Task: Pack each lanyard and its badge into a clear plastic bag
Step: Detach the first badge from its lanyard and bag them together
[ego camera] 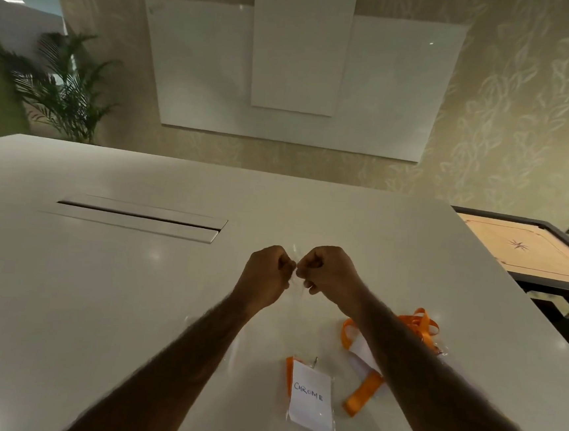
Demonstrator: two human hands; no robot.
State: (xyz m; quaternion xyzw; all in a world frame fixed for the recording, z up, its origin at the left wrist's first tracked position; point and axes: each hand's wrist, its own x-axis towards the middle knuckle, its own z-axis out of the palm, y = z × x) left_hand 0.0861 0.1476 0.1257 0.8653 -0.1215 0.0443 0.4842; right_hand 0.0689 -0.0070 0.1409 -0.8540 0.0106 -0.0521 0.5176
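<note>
My left hand (267, 275) and my right hand (328, 274) are raised together over the white table (98, 285), each pinching an edge of a thin clear plastic bag (294, 274) that is hard to make out between them. Below my arms lies a white badge (310, 398) marked "CHROME" with an orange strap beside it, apparently inside clear plastic. A second orange lanyard (418, 326) with a white badge lies partly hidden under my right forearm.
A cable slot cover (138, 218) is set into the table at the back left. A carrom board (527, 252) stands off the table's right side. A potted palm (63, 89) and a wall whiteboard (295, 75) are behind the table.
</note>
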